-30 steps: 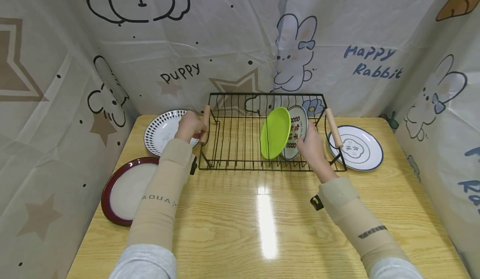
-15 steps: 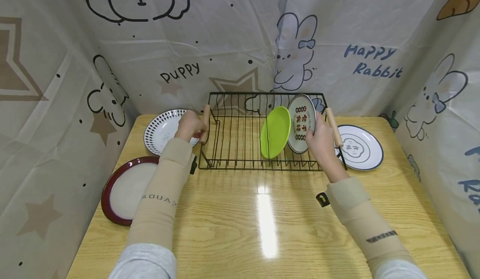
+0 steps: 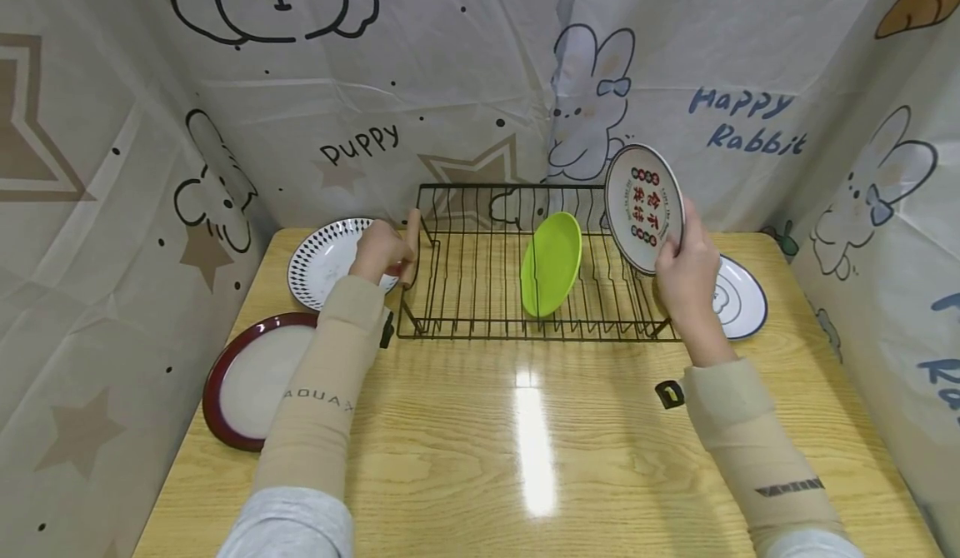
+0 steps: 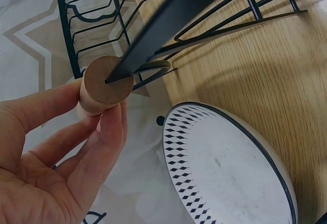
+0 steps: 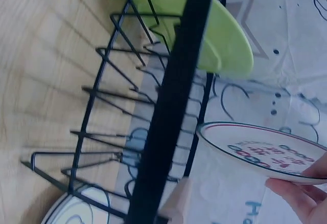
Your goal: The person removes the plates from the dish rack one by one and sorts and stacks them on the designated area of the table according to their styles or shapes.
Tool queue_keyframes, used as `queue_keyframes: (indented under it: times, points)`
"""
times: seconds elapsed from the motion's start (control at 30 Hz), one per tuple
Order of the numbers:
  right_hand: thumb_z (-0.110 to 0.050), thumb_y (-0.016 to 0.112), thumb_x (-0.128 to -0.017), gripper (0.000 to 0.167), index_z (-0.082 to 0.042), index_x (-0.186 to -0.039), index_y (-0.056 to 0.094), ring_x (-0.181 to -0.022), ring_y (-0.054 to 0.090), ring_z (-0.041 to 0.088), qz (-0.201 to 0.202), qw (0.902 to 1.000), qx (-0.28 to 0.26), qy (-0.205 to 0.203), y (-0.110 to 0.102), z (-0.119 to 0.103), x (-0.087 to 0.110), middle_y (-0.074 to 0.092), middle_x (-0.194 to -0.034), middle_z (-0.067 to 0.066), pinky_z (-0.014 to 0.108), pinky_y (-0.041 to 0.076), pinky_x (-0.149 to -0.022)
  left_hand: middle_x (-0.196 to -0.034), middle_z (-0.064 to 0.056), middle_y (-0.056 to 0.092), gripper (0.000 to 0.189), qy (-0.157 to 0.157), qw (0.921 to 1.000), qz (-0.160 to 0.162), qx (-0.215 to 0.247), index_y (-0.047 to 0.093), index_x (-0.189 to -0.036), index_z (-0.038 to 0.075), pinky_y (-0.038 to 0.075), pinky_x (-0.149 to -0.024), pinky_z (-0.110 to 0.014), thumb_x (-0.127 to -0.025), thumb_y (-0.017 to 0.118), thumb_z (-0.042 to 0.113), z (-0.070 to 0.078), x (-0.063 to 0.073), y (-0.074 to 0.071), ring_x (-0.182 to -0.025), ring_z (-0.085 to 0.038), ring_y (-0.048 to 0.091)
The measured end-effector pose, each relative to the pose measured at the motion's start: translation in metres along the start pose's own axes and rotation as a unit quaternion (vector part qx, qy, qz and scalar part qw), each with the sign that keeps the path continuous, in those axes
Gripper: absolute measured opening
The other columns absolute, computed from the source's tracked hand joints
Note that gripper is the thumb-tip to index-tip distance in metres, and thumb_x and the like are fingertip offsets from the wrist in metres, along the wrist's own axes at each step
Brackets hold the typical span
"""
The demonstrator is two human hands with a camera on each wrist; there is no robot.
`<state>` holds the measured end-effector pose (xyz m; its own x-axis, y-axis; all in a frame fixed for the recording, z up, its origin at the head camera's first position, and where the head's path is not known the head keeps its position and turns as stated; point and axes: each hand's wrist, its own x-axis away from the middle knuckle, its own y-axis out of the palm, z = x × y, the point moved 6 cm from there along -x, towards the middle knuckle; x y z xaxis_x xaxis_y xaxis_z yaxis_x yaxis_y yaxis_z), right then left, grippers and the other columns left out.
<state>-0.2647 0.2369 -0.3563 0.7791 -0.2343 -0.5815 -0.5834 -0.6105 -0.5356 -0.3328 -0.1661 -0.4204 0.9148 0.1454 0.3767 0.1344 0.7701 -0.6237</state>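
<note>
My right hand [image 3: 687, 271] pinches the rim of a white plate [image 3: 643, 206] with red lettering. It is raised and tilted over the right end of the black wire dish rack [image 3: 480, 339]. In the right wrist view the thumb and fingers are at that plate's [image 5: 255, 150] edge. My left hand [image 3: 381, 251] grips the rack's left wooden handle [image 3: 411, 246]; the left wrist view shows thumb and fingers around the handle's end [image 4: 107, 83]. A lime green plate [image 3: 553, 266] stands on edge in the rack, right of its middle.
On the left lie a white dish with black diamonds [image 3: 324, 262] and a maroon-rimmed plate [image 3: 225, 400], partly behind my left arm. A blue-rimmed white plate [image 3: 742, 300] lies right of the rack, partly covered by my right hand. A patterned cloth [image 3: 465, 83] hangs behind.
My right hand has lifted the red-lettered plate up and to the right, out of its place beside the green plate. The left hand has stayed on the handle.
</note>
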Motion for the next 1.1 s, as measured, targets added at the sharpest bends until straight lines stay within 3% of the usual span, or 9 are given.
queue_keyframes:
  times: [0.13, 0.33, 0.47, 0.77, 0.93, 1.1]
  points:
    - [0.011, 0.048, -0.083, 0.049, -0.006, -0.129, 0.048, -0.105, 0.055, 0.038, 0.06, 0.9981, -0.008, -0.014, -0.016, 0.006, -0.004, 0.057, -0.116, 0.022, 0.047, 0.049, -0.087, -0.097, -0.015, 0.051, 0.023, 0.005, 1.0, -0.001, -0.007, 0.052, -0.102, -0.005, 0.056, -0.071, -0.036, -0.083, 0.06, 0.003, 0.001, 0.002, 0.0, -0.082, -0.032, 0.063]
    - [0.007, 0.048, -0.086, 0.047, -0.01, -0.13, 0.049, -0.111, 0.054, 0.027, 0.125, 0.992, -0.021, 0.006, -0.039, 0.02, -0.006, 0.057, -0.121, 0.013, 0.035, 0.047, -0.093, -0.095, -0.015, 0.052, 0.022, 0.008, 0.9999, 0.0, -0.014, 0.053, -0.101, -0.004, 0.056, -0.065, -0.033, -0.082, 0.061, 0.004, 0.001, 0.002, 0.0, -0.079, -0.031, 0.063]
    - [0.005, 0.049, -0.086, 0.047, -0.012, -0.129, 0.05, -0.111, 0.053, 0.024, 0.165, 0.9855, -0.028, 0.029, -0.05, 0.031, -0.006, 0.057, -0.122, 0.009, 0.03, 0.045, -0.095, -0.096, -0.015, 0.052, 0.022, 0.008, 0.9999, -0.001, -0.01, 0.053, -0.101, -0.004, 0.056, -0.068, -0.035, -0.083, 0.06, 0.003, 0.001, 0.001, 0.0, -0.08, -0.031, 0.063]
    - [0.0, 0.045, -0.091, 0.05, -0.023, -0.135, 0.042, -0.116, 0.05, 0.007, 0.164, 0.9771, -0.043, 0.129, -0.057, 0.07, 0.001, 0.051, -0.13, -0.003, 0.02, 0.042, -0.096, -0.095, -0.015, 0.051, 0.022, 0.003, 1.0, 0.002, -0.001, 0.052, -0.101, -0.004, 0.056, -0.069, -0.036, -0.082, 0.061, 0.002, 0.0, 0.001, 0.0, -0.078, -0.03, 0.062]
    - [0.002, 0.044, -0.09, 0.055, -0.022, -0.139, 0.036, -0.117, 0.047, 0.007, 0.174, 0.9616, -0.081, 0.197, -0.056, 0.093, 0.009, 0.048, -0.133, -0.002, 0.018, 0.04, -0.098, -0.1, -0.017, 0.05, 0.028, 0.002, 0.9999, -0.002, 0.013, 0.05, -0.107, -0.005, 0.056, -0.075, -0.04, -0.082, 0.06, 0.001, 0.0, 0.001, 0.0, -0.081, -0.033, 0.061]
    - [0.009, 0.043, -0.088, 0.064, -0.024, -0.141, 0.032, -0.121, 0.042, 0.007, 0.181, 0.9327, -0.148, 0.275, -0.048, 0.119, 0.019, 0.042, -0.137, -0.004, 0.016, 0.036, -0.1, -0.101, -0.019, 0.051, 0.028, -0.001, 0.9999, 0.0, 0.011, 0.051, -0.106, -0.006, 0.056, -0.074, -0.04, -0.08, 0.06, 0.0, -0.001, -0.001, 0.0, -0.081, -0.033, 0.062]
